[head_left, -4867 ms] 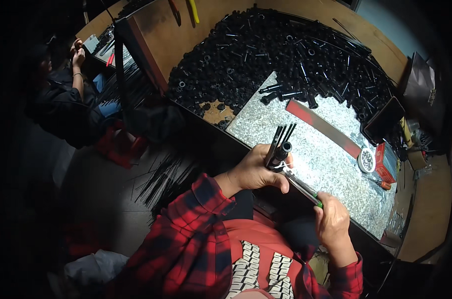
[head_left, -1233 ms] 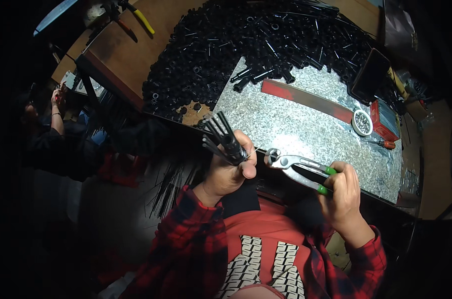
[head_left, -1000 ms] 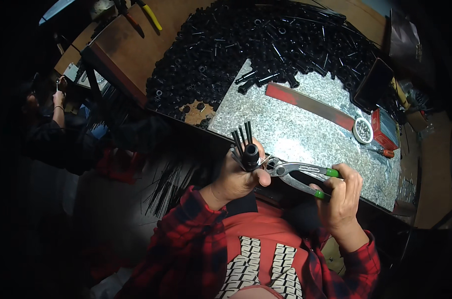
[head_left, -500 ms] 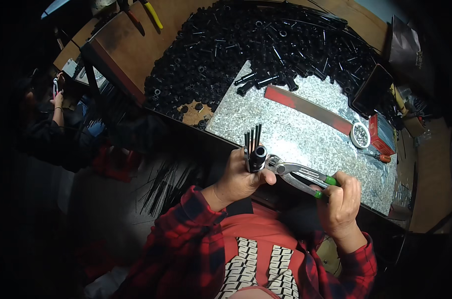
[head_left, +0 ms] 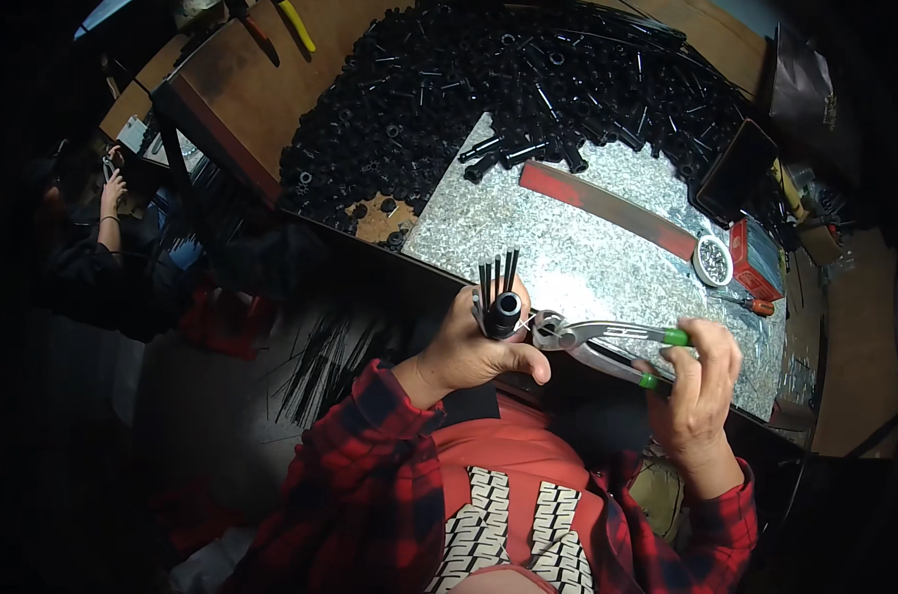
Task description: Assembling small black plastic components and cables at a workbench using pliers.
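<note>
My left hand (head_left: 454, 351) grips a black tubular part (head_left: 505, 311), its round open end facing up. Several thin black rods (head_left: 498, 267) rise beside the tube from the same grip, and the thumb points out to the right. Metal pincers (head_left: 567, 339) with green handle ends are in my right hand (head_left: 701, 401), the handles spread apart between fingers and thumb. Their jaws are just right of the tube, near a thin light strand; whether they touch it I cannot tell. Both hands are in front of the bench's near edge.
A large heap of black tubular parts (head_left: 419, 99) covers the back of the bench. On the speckled board (head_left: 558, 238) lie a worn red bar (head_left: 607, 211), a small white bowl (head_left: 713, 261), a red box (head_left: 756, 259) and a screwdriver (head_left: 760, 307). Another person's hand (head_left: 112, 188) works at far left.
The pincers have shifted slightly right, away from the tube, and their handles are wider apart. My right hand has moved a little right and up. The left hand keeps its hold.
</note>
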A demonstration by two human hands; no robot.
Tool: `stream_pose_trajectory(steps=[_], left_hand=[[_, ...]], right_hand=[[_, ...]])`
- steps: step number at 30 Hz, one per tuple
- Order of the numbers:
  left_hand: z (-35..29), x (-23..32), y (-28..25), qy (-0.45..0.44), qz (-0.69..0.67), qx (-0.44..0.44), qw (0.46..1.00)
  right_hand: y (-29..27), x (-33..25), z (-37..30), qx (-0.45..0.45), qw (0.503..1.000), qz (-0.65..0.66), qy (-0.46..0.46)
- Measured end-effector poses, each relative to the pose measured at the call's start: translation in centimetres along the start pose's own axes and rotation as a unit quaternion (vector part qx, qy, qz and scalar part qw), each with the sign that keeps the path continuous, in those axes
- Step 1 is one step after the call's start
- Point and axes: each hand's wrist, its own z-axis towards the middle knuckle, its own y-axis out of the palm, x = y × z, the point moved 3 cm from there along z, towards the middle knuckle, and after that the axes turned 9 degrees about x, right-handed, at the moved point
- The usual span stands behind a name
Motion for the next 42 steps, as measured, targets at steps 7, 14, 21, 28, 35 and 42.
stream_pose_trajectory(steps=[7,14,21,28,35,42], left_hand=[[0.2,0.4,0.4,-0.04,0.001,-0.036,0.999],[0.5,0.7,0.5,0.009,0.037,-0.04,0.998],[0.6,0.8,0.6,-0.015,0.005,-0.026,1.0],[0.8,1.0,0.6,-0.036,-0.011,-0.022,0.999],[0.5,-0.3,0.3,-0.05,0.008,-0.035,0.998],[0.2,-0.6,0.2,-0.052,0.01,-0.037,0.998]], right_hand=[[-0.4,-0.2,0.0,0.067,0.978,-0.193,-0.042],[-0.3,-0.3,-0.4,0.064,0.98,-0.178,-0.061],[-0.7,-0.3,-0.3,0.055,0.982,-0.168,-0.073],[-0.5,0.0,-1.0,0.039,0.983,-0.165,-0.073],[-0.5,-0.2,-0.8,0.061,0.98,-0.169,-0.084],[-0.8,-0.6,0.0,0.037,0.99,-0.118,-0.07]])
